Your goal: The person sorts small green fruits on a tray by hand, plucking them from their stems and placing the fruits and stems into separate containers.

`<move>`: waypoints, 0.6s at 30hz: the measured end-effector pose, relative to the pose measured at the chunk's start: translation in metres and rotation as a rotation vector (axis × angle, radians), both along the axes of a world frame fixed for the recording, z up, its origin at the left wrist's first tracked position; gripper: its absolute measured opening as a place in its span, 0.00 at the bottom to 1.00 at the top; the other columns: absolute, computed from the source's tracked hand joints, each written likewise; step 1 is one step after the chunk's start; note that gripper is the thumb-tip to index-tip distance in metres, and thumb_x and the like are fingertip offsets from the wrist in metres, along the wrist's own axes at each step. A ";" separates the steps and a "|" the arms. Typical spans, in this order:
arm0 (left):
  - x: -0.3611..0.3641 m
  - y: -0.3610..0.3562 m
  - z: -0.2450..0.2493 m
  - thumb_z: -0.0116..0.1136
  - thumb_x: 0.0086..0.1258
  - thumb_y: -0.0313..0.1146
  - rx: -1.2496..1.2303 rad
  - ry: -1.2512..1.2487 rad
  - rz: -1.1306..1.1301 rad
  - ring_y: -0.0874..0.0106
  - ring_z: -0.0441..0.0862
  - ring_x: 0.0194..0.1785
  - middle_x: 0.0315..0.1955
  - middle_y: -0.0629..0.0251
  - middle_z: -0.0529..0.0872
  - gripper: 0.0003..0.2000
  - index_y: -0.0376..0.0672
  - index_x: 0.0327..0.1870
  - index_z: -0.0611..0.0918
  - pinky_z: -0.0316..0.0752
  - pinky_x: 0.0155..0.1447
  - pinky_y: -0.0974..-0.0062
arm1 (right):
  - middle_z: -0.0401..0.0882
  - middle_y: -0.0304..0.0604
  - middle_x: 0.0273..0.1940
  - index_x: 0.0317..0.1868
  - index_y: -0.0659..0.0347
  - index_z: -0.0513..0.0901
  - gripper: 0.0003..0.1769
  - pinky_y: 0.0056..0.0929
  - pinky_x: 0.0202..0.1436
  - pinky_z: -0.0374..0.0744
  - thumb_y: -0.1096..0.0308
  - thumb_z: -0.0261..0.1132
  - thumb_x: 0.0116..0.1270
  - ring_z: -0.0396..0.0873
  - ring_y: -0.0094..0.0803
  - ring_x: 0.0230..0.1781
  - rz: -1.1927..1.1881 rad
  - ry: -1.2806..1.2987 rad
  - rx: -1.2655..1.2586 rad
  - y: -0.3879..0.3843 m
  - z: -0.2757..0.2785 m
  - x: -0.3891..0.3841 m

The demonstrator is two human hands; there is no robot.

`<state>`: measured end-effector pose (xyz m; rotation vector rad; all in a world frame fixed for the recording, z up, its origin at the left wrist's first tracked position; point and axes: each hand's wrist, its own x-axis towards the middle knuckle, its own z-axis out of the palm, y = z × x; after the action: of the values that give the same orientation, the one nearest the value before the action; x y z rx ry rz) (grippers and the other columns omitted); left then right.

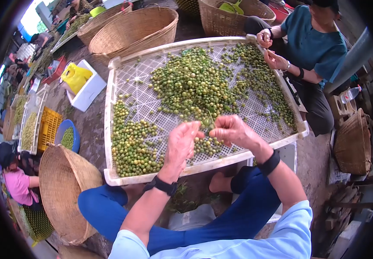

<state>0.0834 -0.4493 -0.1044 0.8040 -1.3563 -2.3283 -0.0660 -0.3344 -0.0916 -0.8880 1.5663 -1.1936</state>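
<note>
Over the near edge of a white mesh tray point(219, 165), my left hand point(180, 144) is closed in a pinch; what its fingertips hold is too small to make out. Just to its right, my right hand point(237, 133) pinches a thin green stem point(211, 115) between thumb and forefinger. The fingertips of both hands are close together but apart. Beneath and beyond them lies a heap of small round green-yellow fruits point(191, 82), with leaves and stems mixed in. A looser group of fruits point(134, 146) covers the tray's left corner.
Across the tray's right corner sits another person point(316, 47), hands raised over its rim. Wicker baskets point(134, 32) stand behind the tray, and a tall one point(65, 194) at left. A white foam box point(88, 88) holds a yellow bag. A blue basin point(68, 136) contains green fruits.
</note>
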 end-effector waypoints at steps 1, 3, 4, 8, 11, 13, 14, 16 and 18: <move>0.002 -0.001 0.000 0.55 0.69 0.36 0.001 -0.004 0.012 0.91 0.60 0.12 0.23 0.72 0.79 0.11 0.36 0.43 0.78 0.53 0.12 0.91 | 0.69 0.30 0.17 0.23 0.61 0.73 0.16 0.18 0.16 0.67 0.62 0.66 0.62 0.67 0.15 0.15 0.020 -0.030 -0.009 0.002 -0.001 0.009; 0.005 -0.002 -0.004 0.57 0.68 0.36 -0.044 0.036 -0.079 0.92 0.61 0.12 0.24 0.72 0.79 0.12 0.37 0.43 0.78 0.53 0.13 0.91 | 0.68 0.30 0.17 0.23 0.61 0.73 0.14 0.19 0.16 0.65 0.64 0.66 0.62 0.65 0.15 0.15 0.009 -0.059 0.008 0.008 -0.001 0.021; 0.007 -0.001 -0.004 0.57 0.68 0.36 -0.038 0.032 -0.081 0.92 0.61 0.12 0.24 0.72 0.79 0.12 0.37 0.43 0.78 0.53 0.13 0.91 | 0.68 0.30 0.17 0.23 0.61 0.73 0.14 0.19 0.16 0.65 0.64 0.66 0.62 0.65 0.15 0.15 0.007 -0.063 0.014 0.009 -0.002 0.024; 0.008 -0.001 -0.012 0.60 0.66 0.36 -0.216 -0.025 -0.185 0.91 0.61 0.13 0.22 0.75 0.77 0.10 0.39 0.39 0.78 0.52 0.14 0.91 | 0.67 0.28 0.16 0.21 0.61 0.72 0.14 0.20 0.16 0.62 0.66 0.66 0.60 0.62 0.14 0.15 -0.027 0.004 0.024 0.008 -0.008 0.036; 0.009 -0.015 -0.020 0.59 0.66 0.35 0.079 0.048 -0.375 0.90 0.61 0.12 0.18 0.77 0.75 0.08 0.41 0.34 0.77 0.53 0.13 0.91 | 0.67 0.28 0.16 0.20 0.60 0.73 0.14 0.18 0.16 0.62 0.68 0.66 0.60 0.62 0.14 0.14 0.104 -0.183 0.050 0.006 -0.008 0.035; 0.008 -0.017 -0.024 0.58 0.67 0.36 0.247 0.095 -0.395 0.89 0.61 0.12 0.18 0.76 0.74 0.08 0.41 0.33 0.77 0.54 0.13 0.91 | 0.67 0.29 0.17 0.20 0.60 0.73 0.13 0.17 0.16 0.62 0.68 0.66 0.60 0.62 0.14 0.14 0.113 -0.288 0.007 0.007 -0.007 0.033; 0.007 -0.018 -0.026 0.58 0.67 0.37 0.407 0.149 -0.409 0.88 0.61 0.11 0.17 0.76 0.74 0.09 0.41 0.31 0.77 0.55 0.13 0.92 | 0.67 0.29 0.17 0.20 0.60 0.73 0.13 0.17 0.16 0.63 0.69 0.65 0.61 0.63 0.15 0.14 0.126 -0.386 -0.043 0.006 -0.008 0.031; 0.005 -0.015 -0.039 0.57 0.67 0.38 0.493 0.220 -0.402 0.88 0.61 0.11 0.18 0.74 0.75 0.10 0.41 0.32 0.77 0.55 0.12 0.92 | 0.68 0.30 0.17 0.20 0.60 0.73 0.13 0.16 0.15 0.63 0.70 0.64 0.61 0.64 0.15 0.13 0.122 -0.426 -0.057 0.005 -0.011 0.029; 0.004 -0.016 -0.052 0.56 0.68 0.39 0.605 0.342 -0.385 0.88 0.64 0.13 0.22 0.72 0.79 0.10 0.40 0.37 0.79 0.56 0.14 0.92 | 0.68 0.30 0.17 0.22 0.60 0.74 0.12 0.15 0.15 0.62 0.69 0.64 0.62 0.64 0.14 0.12 0.061 -0.503 -0.078 0.004 -0.013 0.027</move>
<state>0.0879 -0.4656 -0.1565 0.2626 -0.7055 -3.0622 -0.0387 -0.3304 -0.1049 -0.6143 1.0863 -1.3176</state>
